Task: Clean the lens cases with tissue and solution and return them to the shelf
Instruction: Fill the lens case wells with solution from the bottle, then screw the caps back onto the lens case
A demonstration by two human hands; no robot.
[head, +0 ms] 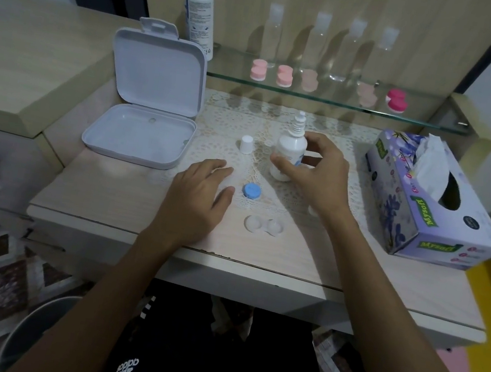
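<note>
Clear lens case (264, 225) lies open near the table edge — blue cap (251, 191) just behind, solution bottle (289, 151) upright, uncapped.

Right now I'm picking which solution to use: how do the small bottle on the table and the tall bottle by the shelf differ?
The small bottle is squat, uncapped, its white cap beside it, and the right hand curls round it. The tall bottle is slimmer, stands untouched behind the open white box. Both are white and upright.
</note>
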